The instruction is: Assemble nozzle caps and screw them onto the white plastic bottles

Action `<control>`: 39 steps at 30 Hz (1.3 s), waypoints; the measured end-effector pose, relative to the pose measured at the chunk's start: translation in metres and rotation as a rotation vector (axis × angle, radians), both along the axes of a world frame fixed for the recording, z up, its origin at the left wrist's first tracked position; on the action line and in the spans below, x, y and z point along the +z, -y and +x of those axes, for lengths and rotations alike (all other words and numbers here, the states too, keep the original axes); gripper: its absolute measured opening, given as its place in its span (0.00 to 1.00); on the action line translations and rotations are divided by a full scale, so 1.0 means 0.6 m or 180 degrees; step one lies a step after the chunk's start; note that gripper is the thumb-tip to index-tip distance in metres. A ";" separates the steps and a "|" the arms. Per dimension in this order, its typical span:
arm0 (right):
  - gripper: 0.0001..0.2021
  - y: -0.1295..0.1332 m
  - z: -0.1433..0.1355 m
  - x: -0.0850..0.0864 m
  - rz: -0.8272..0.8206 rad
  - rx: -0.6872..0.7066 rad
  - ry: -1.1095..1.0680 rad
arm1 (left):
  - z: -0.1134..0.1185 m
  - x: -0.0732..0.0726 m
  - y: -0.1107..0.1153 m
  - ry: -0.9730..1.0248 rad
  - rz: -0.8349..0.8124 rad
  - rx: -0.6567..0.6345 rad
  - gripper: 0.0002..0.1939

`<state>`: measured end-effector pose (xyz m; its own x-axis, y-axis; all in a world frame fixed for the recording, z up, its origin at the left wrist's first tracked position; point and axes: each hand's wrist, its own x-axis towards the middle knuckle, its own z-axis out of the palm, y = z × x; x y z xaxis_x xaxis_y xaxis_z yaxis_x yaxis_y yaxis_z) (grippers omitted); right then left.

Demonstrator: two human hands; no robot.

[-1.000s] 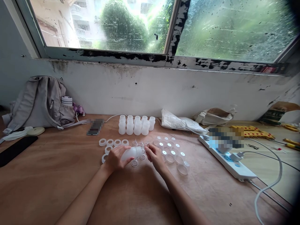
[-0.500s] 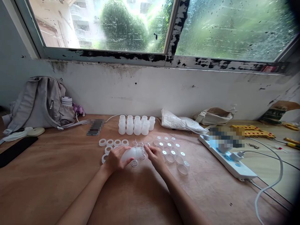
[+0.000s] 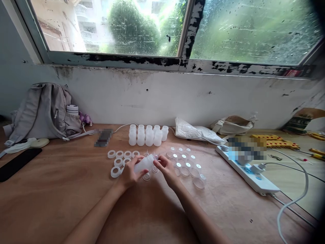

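Left hand [image 3: 130, 172] is wrapped round a white bottle [image 3: 144, 164], thumb on the near side and fingers across the far side; right hand [image 3: 165, 169] has its thumb and forefinger drawn in at the bottle's neck, though I cannot tell what, if anything, they pinch there; the bottle is frosted, cloudy and smooth, with rounded shoulders and a narrower neck; it lies tilted between the hands, neck to the right and slightly away, over the middle of the wooden table [image 3: 142, 217].

White rings [image 3: 115, 172] sit just left of the left hand; clear caps [image 3: 198, 183] spread right of the right hand; small clear fittings [image 3: 146, 177] lie close beneath the bottle; upright bottles [image 3: 149, 138] stand packed beyond, near the wall [image 3: 114, 95]; brown wood runs between and beside the forearms to the lower picture edge; rightward, it reaches a power strip [image 3: 265, 184], well apart from the hands.
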<state>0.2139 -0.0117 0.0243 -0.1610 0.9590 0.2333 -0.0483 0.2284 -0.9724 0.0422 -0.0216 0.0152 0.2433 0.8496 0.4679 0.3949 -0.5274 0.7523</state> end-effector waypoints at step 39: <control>0.07 0.024 -0.068 -0.001 -0.0150 -0.1136 -0.0844 | 0.061 -0.033 0.025 -0.0919 0.0496 0.0582 0.20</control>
<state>0.1733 -0.0260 0.0236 0.2415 0.9542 0.1767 -0.2236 0.2319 -0.9467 0.0788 -0.0367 -0.0046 0.2349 0.8153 0.5293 0.6773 -0.5279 0.5125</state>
